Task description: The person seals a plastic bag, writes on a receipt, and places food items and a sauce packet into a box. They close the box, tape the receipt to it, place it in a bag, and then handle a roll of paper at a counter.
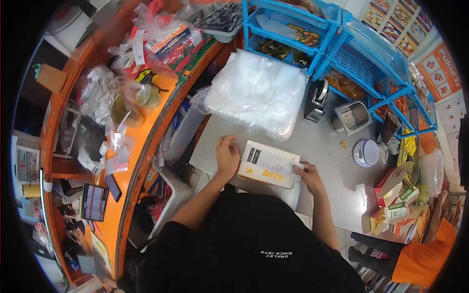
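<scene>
A white box [268, 164] with orange lettering and a printed label lies at the front edge of the grey table [320, 161]. My right hand [307, 175] pinches the box's right end, thumb and fingers closed on its edge. Beside the left end is my left hand [228, 155], its fingers curled; whether it touches the box cannot be made out, and nothing shows in it. Behind the box sits a large stack of clear plastic bags [256, 93].
Blue racks [356, 61] stand behind the table. A tape dispenser [316, 100], metal container [352, 117] and round scale [365, 153] are at the right. An orange counter [139, 146] with bags runs left. Another person in an orange shirt [424, 256] is at the lower right.
</scene>
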Motion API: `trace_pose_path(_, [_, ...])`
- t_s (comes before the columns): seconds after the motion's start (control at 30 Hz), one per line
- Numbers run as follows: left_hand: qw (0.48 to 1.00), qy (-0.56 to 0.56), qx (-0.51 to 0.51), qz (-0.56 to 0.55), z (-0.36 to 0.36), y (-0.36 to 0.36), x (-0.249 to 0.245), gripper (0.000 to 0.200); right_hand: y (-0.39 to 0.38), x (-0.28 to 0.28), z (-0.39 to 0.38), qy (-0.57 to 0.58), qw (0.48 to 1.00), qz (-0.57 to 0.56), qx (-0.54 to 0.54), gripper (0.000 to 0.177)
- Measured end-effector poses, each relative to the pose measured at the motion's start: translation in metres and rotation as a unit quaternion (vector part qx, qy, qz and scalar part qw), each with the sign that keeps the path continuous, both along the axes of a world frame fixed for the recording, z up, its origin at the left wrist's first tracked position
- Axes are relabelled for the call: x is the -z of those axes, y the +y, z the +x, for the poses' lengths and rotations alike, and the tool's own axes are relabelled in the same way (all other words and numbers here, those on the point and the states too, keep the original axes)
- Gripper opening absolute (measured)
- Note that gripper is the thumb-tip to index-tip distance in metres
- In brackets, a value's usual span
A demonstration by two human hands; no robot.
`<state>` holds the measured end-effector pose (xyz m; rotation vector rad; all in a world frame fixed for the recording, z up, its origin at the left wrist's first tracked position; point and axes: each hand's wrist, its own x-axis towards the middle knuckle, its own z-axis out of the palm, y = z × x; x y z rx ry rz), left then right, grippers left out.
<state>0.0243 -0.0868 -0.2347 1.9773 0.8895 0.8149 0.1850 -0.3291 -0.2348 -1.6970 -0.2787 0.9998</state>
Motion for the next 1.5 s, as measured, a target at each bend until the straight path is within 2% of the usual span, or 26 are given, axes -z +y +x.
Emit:
trace_pose_path(0.07, [0.997,-0.023,0.034,0.069,0.009,-0.011,-0.028,0.025,0.002,-0.006,-0.015,0.007,1.000,0.020,0.012,0.024])
trace_pose_path(0.1, [0.965,-0.033,0.233,0.119,0.013,-0.022,-0.039,0.030,0.003,-0.004,-0.022,0.022,0.999,0.027,0.008,0.026])
trace_pose_path(0.13, [0.890,-0.043,0.422,0.166,0.017,-0.034,-0.047,0.036,0.003,0.001,-0.023,0.036,0.999,0.035,0.004,0.028])
trace_pose_path(0.2, [0.825,0.065,0.534,0.176,0.025,-0.057,-0.055,0.051,0.004,0.015,-0.005,-0.002,0.999,-0.012,-0.033,0.024])
trace_pose_path(0.23, [0.820,0.059,0.540,0.182,0.025,-0.059,-0.054,0.051,0.006,0.020,0.008,-0.033,0.994,-0.061,-0.081,0.020])
trace_pose_path(0.3, [0.812,0.102,0.545,0.182,0.025,-0.054,-0.053,0.058,0.027,0.012,0.041,-0.292,0.945,-0.095,0.108,0.018])
trace_pose_path(0.37, [0.797,0.113,0.561,0.193,0.027,-0.050,-0.057,0.062,0.058,-0.006,0.074,-0.410,0.865,0.048,0.283,0.019])
trace_pose_path(0.43, [0.777,0.137,0.575,0.216,0.027,-0.047,-0.059,0.068,0.086,0.001,0.117,-0.520,0.793,0.057,0.312,0.023])
trace_pose_path(0.47, [0.775,0.137,0.576,0.220,0.027,-0.046,-0.058,0.068,0.095,0.009,0.135,-0.521,0.791,0.060,0.316,0.023])
trace_pose_path(0.5, [0.772,0.137,0.579,0.223,0.026,-0.046,-0.055,0.068,0.102,0.018,0.153,-0.432,0.853,0.014,0.293,0.022])
trace_pose_path(0.53, [0.769,0.137,0.583,0.224,0.025,-0.045,-0.052,0.069,0.106,0.021,0.164,-0.338,0.903,-0.031,0.264,0.022])
trace_pose_path(0.57, [0.774,0.137,0.576,0.224,0.025,-0.046,-0.052,0.069,0.109,0.012,0.165,-0.155,0.944,0.020,0.290,0.020])
trace_pose_path(0.6, [0.773,0.139,0.576,0.226,0.026,-0.048,-0.050,0.069,0.107,-0.002,0.161,-0.154,0.944,0.022,0.291,0.020])
trace_pose_path(0.67, [0.817,0.109,0.516,0.233,0.032,-0.053,-0.045,0.068,0.100,-0.022,0.146,0.019,0.931,0.179,0.318,0.020])
trace_pose_path(0.73, [0.828,0.110,0.499,0.233,0.040,-0.055,-0.045,0.068,0.094,0.007,0.140,-0.047,0.936,0.195,0.290,0.020])
trace_pose_path(0.77, [0.838,0.112,0.483,0.227,0.042,-0.058,-0.046,0.068,0.094,0.015,0.134,-0.164,0.937,0.137,0.275,0.021])
trace_pose_path(0.83, [0.829,0.132,0.490,0.236,0.045,-0.058,-0.046,0.069,0.092,0.030,0.129,-0.485,0.819,0.099,0.289,0.023])
trace_pose_path(0.97, [0.785,0.201,0.522,0.265,0.055,-0.051,-0.059,0.071,0.080,-0.002,0.125,-0.510,0.833,-0.034,0.213,0.019])
trace_pose_path(1.07, [0.762,0.206,0.536,0.300,0.066,-0.049,-0.059,0.071,0.055,0.028,0.128,-0.534,0.819,-0.063,0.199,0.021])
trace_pose_path(1.13, [0.749,0.243,0.549,0.280,0.069,-0.049,-0.059,0.071,0.043,0.008,0.112,-0.488,0.851,-0.079,0.175,0.021])
trace_pose_path(1.2, [0.742,0.245,0.555,0.287,0.069,-0.051,-0.060,0.071,0.038,0.001,0.096,-0.390,0.903,0.037,0.179,0.020])
trace_pose_path(1.23, [0.739,0.241,0.556,0.293,0.070,-0.052,-0.061,0.070,0.032,0.002,0.090,-0.388,0.902,0.038,0.183,0.020])
trace_pose_path(1.3, [0.730,0.233,0.557,0.322,0.068,-0.057,-0.059,0.070,0.016,0.007,0.079,-0.228,0.957,0.090,0.152,0.016])
trace_pose_path(1.33, [0.723,0.222,0.555,0.348,0.066,-0.059,-0.056,0.070,0.009,0.010,0.073,-0.227,0.957,0.091,0.155,0.016])
trace_pose_path(1.4, [0.708,0.231,0.555,0.371,0.065,-0.066,-0.043,0.074,-0.004,0.004,0.059,-0.110,0.977,0.153,0.095,0.014])
trace_pose_path(1.5, [0.702,0.233,0.547,0.392,0.062,-0.069,-0.042,0.086,-0.017,-0.008,0.041,-0.047,0.989,0.114,0.085,0.016])
